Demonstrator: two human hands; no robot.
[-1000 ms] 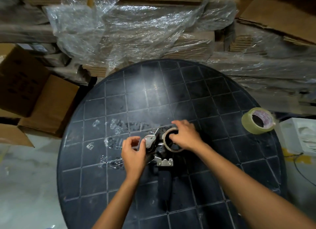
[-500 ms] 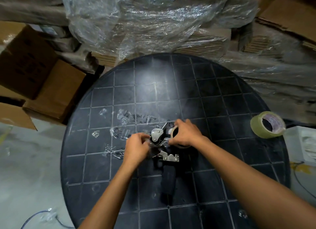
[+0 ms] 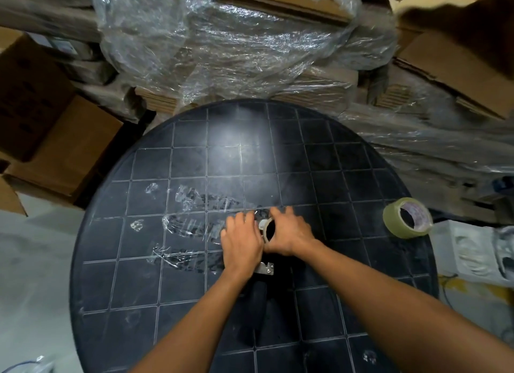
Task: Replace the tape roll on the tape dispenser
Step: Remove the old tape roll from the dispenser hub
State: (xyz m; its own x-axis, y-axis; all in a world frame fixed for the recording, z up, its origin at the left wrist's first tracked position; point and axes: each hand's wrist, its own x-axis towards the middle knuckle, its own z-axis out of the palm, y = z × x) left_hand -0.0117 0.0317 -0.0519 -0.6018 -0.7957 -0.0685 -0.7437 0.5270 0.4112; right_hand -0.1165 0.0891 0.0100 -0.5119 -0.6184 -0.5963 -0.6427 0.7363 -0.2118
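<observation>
A black-handled tape dispenser [image 3: 257, 294] with a metal blade plate lies on the round black table [image 3: 194, 155], handle toward me. My left hand [image 3: 241, 239] covers and presses its front end. My right hand [image 3: 289, 230] grips the nearly empty tape core [image 3: 267, 225] that sits at the dispenser's wheel; only a slice of the core shows between my hands. A full roll of clear-brown tape [image 3: 407, 218] lies at the table's right edge, apart from both hands.
Strips of clear tape [image 3: 192, 219] stick to the table left of my hands. Plastic-wrapped cardboard stacks [image 3: 236, 47] rise behind the table. Cardboard boxes [image 3: 50, 139] stand on the left, a white moulded item [image 3: 472, 253] on the right.
My left hand has slid right, onto the dispenser's front end, hiding the metal roller. Both hands now touch over the core. The camera has tilted up a little.
</observation>
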